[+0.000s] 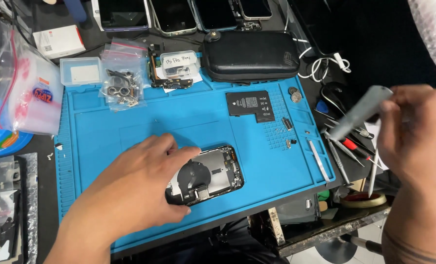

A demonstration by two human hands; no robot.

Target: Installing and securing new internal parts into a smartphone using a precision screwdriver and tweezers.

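An opened phone housing (213, 173) with a round black coil inside lies on the blue work mat (144, 117). My left hand (135, 186) rests over its left end, thumb and fingers gripping its edges. My right hand (411, 132) is raised off the mat's right side, fingers closed on a grey pen-shaped tool (360, 112) that points up and to the left. A black phone battery (251, 105) lies on the mat above the housing, with tiny screws and parts (286, 132) beside it.
A black zip case (250, 55), small bags of parts (122, 83) and a clear box (81, 71) line the mat's far edge. Several phones (174, 14) lie beyond. Tweezers and screwdrivers (345, 151) crowd the right, and a tape roll (365, 199) sits near the table edge.
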